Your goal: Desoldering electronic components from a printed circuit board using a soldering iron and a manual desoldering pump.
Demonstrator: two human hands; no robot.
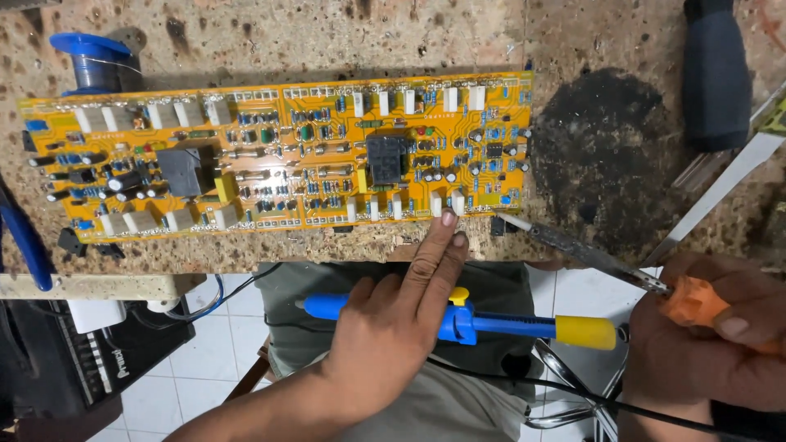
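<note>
A long orange circuit board (278, 155) crowded with components lies on the speckled workbench (327, 41). My left hand (393, 319) reaches up from below, two fingers extended, their tips touching the board's near edge beside small white parts. My right hand (712, 336) grips the orange handle of a soldering iron (589, 255), whose dark shaft slants up-left with its tip just off the board's lower right corner. A blue and yellow desoldering pump (491, 326) lies across my lap, under my left hand.
A blue solder spool (90, 61) stands at the back left. A large burnt black patch (606, 155) marks the bench right of the board. A dark handle (716, 74) and a metal strip (720, 188) lie at the far right. Blue-handled pliers (24, 241) rest at the left edge.
</note>
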